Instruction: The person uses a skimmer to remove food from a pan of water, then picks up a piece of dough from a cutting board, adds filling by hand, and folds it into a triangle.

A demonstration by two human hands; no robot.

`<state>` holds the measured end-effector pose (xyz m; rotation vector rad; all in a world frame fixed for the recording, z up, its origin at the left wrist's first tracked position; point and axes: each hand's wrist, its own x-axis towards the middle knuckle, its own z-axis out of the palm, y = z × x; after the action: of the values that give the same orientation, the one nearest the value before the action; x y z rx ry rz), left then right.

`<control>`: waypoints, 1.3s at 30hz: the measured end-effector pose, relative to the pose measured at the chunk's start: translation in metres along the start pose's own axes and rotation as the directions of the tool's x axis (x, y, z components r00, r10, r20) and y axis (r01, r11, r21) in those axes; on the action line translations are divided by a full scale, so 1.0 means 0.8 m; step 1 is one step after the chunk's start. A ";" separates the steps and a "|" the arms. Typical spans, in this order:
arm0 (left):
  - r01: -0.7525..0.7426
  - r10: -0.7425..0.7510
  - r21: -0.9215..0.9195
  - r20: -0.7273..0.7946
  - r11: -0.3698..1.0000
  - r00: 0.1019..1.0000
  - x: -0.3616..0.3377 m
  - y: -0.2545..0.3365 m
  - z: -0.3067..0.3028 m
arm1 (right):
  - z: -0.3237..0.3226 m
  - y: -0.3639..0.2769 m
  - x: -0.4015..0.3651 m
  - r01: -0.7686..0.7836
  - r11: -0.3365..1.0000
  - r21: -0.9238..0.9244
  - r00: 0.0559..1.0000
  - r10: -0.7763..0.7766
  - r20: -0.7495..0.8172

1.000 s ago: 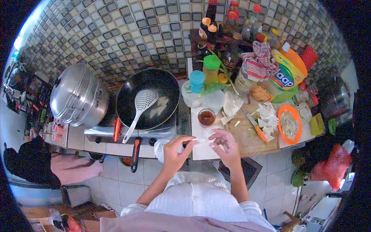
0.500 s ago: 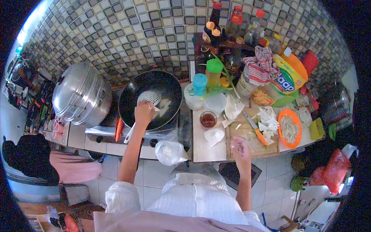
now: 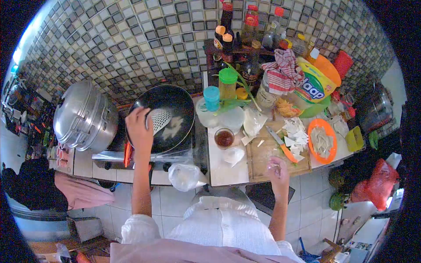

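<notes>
My left hand (image 3: 140, 129) is over the left rim of a black wok (image 3: 186, 103), its fingers apart and nothing visible in them. Partly behind the hand, a white perforated skimmer (image 3: 161, 119) rests in the wok; its handle is hidden. Pale pieces (image 3: 176, 124) lie on the wok's bottom beside the skimmer. My right hand (image 3: 277, 170) is curled above the front edge of a wooden cutting board (image 3: 258, 160), with something whitish at the fingertips. On the board lie an orange-handled knife (image 3: 283, 145) and a pile of white cut pieces (image 3: 296, 133).
A large steel pot (image 3: 83, 116) stands left of the wok. An orange plate (image 3: 322, 122) of pale strips is right of the board. A dark drink glass (image 3: 224, 138), plastic bags (image 3: 186, 176), jars (image 3: 228, 83) and sauce bottles (image 3: 250, 22) crowd the counter and back shelf.
My left hand has moved left from over the skimmer to the wok's rim, and a pale piece near its fingers is gone from view. My right hand stays by the board. The view has shifted.
</notes>
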<state>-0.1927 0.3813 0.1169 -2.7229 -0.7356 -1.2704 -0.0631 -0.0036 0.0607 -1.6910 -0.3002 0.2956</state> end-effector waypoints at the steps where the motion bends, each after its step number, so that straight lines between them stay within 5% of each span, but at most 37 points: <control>1: 0.037 -0.038 -0.026 -0.043 0.999 0.998 0.007 0.018 -0.027 | -0.001 0.000 0.001 -0.002 1.000 -0.002 1.000 0.002 0.000; 4: 0.020 -0.033 -0.090 -0.138 0.996 0.990 0.003 0.065 -0.085 | -0.004 -0.003 0.005 0.004 1.000 -0.017 1.000 -0.004 0.012; 6: 0.128 -0.166 -0.331 -0.087 0.935 0.982 -0.014 0.095 -0.102 | -0.009 -0.008 0.008 -0.269 0.904 0.331 0.962 0.237 0.135; 7: 0.128 -0.165 -0.338 -0.082 0.932 0.983 -0.025 0.108 -0.103 | -0.012 -0.005 0.011 -0.270 0.905 0.330 0.962 0.240 0.127; 10: 0.297 -0.238 -0.518 0.179 0.803 0.955 -0.058 0.145 -0.098 | -0.017 0.035 0.021 -0.359 0.864 0.354 0.933 0.337 0.124; 11: 0.342 -0.246 -0.548 0.243 0.763 0.938 -0.069 0.157 -0.093 | -0.015 0.057 0.023 0.052 0.964 -0.260 0.998 -0.061 -0.029; 12: 0.346 -0.202 -0.532 0.311 0.773 0.929 -0.077 0.165 -0.089 | -0.015 0.068 0.021 0.351 0.518 -0.780 0.886 -0.453 0.098; 13: 0.347 -0.198 -0.536 0.317 0.769 0.928 -0.087 0.172 -0.084 | -0.013 0.064 0.014 0.343 0.516 -0.785 0.889 -0.449 0.093; 15: 0.475 -0.237 -0.547 0.450 0.689 0.861 -0.103 0.186 -0.073 | -0.007 0.055 -0.006 -0.009 0.353 -0.936 1.000 0.002 -0.009; 16: 0.487 -0.228 -0.567 0.467 0.665 0.854 -0.103 0.195 -0.071 | -0.007 0.076 -0.012 0.019 0.243 -0.970 1.000 -0.015 0.016; 19: 0.434 -0.154 -0.577 0.469 0.692 0.870 -0.102 0.213 -0.065 | -0.009 0.091 -0.021 0.009 0.371 -0.928 1.000 0.003 0.011; 23: 0.390 -0.094 -0.618 0.455 0.682 0.885 -0.089 0.242 -0.056 | -0.016 0.091 -0.022 0.028 0.327 -0.945 0.993 0.098 0.064; 30: 0.369 -0.044 -0.646 0.461 0.669 0.886 -0.088 0.285 -0.039 | -0.036 0.099 -0.032 0.128 0.348 -0.929 0.989 0.030 0.148; 39: 0.429 -0.099 -0.606 0.499 0.670 0.861 -0.107 0.316 -0.017 | -0.095 0.072 0.004 0.196 0.654 -0.730 0.959 0.028 0.282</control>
<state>-0.1388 0.1201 0.1017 -3.7450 -0.8519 -1.1808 -0.0307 -0.0801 0.0140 -2.4642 -0.7967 0.3592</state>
